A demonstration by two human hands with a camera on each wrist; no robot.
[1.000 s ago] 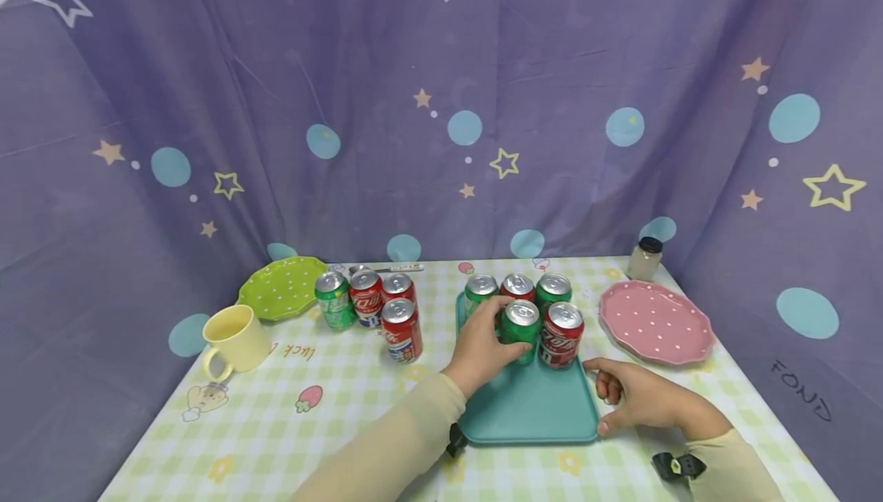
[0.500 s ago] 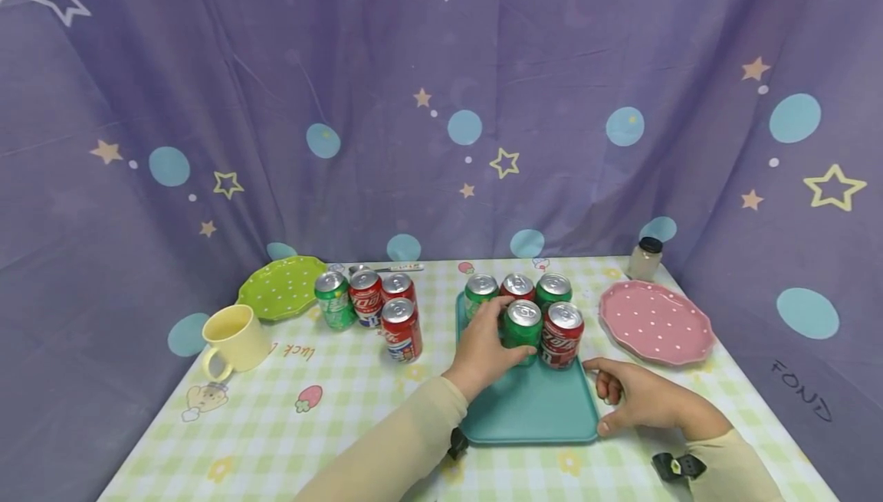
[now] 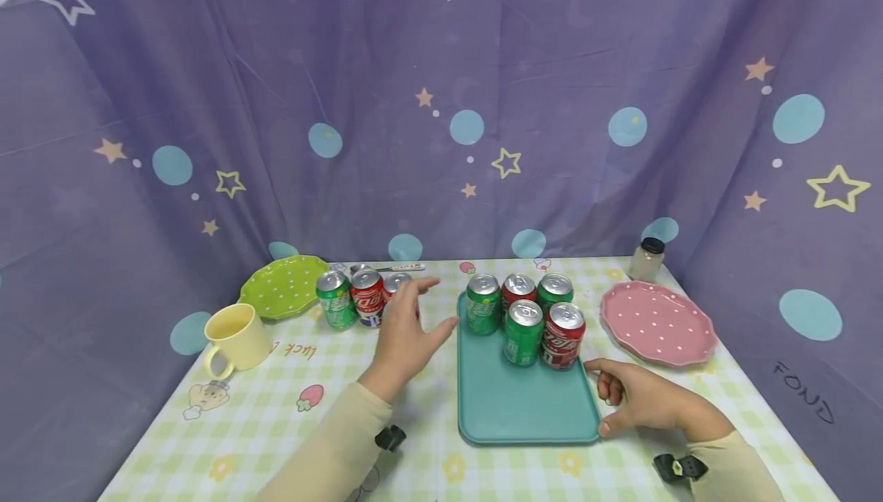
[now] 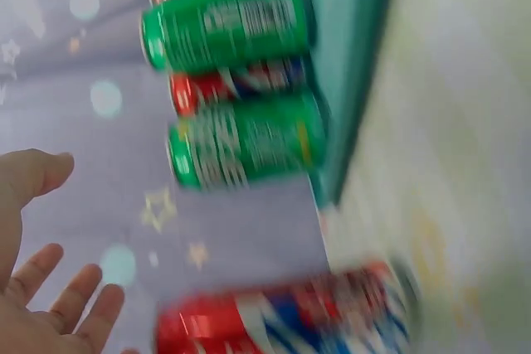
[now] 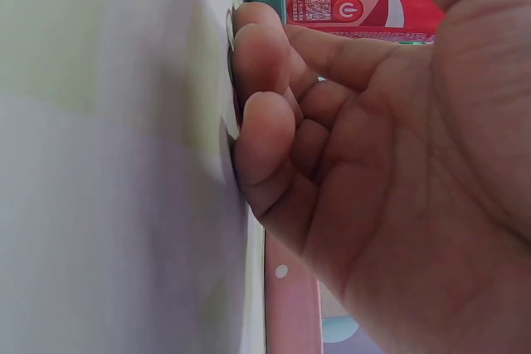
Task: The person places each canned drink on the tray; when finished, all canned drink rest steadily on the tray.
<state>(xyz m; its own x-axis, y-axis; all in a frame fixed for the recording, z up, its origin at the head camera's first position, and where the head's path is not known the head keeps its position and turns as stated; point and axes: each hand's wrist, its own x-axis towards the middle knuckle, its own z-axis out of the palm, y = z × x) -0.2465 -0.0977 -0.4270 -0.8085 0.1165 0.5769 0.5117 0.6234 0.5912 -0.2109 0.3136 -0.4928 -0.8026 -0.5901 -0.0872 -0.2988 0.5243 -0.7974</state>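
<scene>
My left hand (image 3: 402,339) is raised left of the teal tray (image 3: 527,414), thumb and fingers spread and holding nothing. In the head view it covers the front red soda can; the left wrist view shows that can (image 4: 290,317) close by, blurred. On the tray's far half stand several soda cans: a green can (image 3: 523,341) and a red can (image 3: 564,339) in front, then a green can (image 3: 483,306), a red can (image 3: 518,287) and another green can (image 3: 555,289) behind. My right hand (image 3: 645,396) rests on the cloth, index finger and thumb at the tray's right edge.
Left of my left hand stand a green can (image 3: 336,303) and a red can (image 3: 367,299), with another red can (image 3: 396,282) behind the fingers. Farther left are a yellow mug (image 3: 241,341) and a green plate (image 3: 283,287). A pink plate (image 3: 655,326) and black-lidded jar (image 3: 647,260) stand right.
My left hand has let go of the front green can on the tray and moved left, to the front red can beside the tray. My right hand has stayed at the tray's edge.
</scene>
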